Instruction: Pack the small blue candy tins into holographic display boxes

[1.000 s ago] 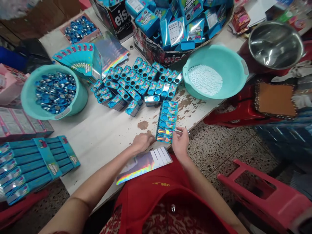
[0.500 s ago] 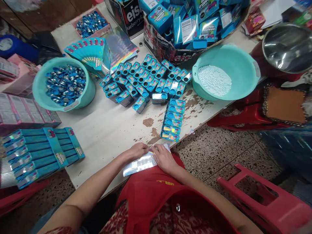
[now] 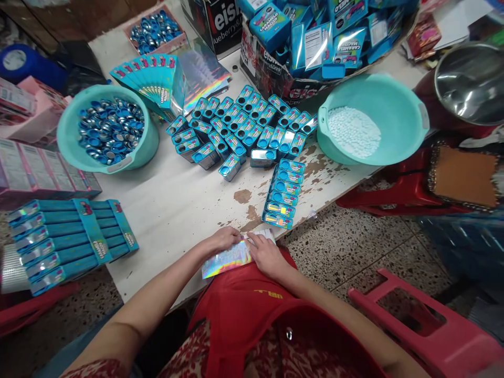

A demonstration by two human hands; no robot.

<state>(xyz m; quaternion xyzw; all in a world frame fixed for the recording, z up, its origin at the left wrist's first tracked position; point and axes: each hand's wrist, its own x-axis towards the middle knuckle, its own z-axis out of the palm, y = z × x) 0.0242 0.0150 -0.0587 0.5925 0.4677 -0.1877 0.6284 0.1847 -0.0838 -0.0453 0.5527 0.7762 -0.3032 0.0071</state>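
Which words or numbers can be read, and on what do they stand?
"CARAMELO MACIZO": blue rectangular packages, fanned turquoise cartons.
"eis", "ueberry&": black cardboard box.
"rry&Drink", "eis": torn black cardboard carton.
Too small or blurred: print on blue rectangular containers, yellow lettering on red cloth apron.

Hands (image 3: 266,255) close together; forearms (image 3: 167,286) angled inward

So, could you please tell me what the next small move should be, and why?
I'd probably try peeling a strip off the shiny sheet for the row's third-nearest box: left hand and right hand are both at the sheet, and only the row's two nearest boxes carry shiny strips.
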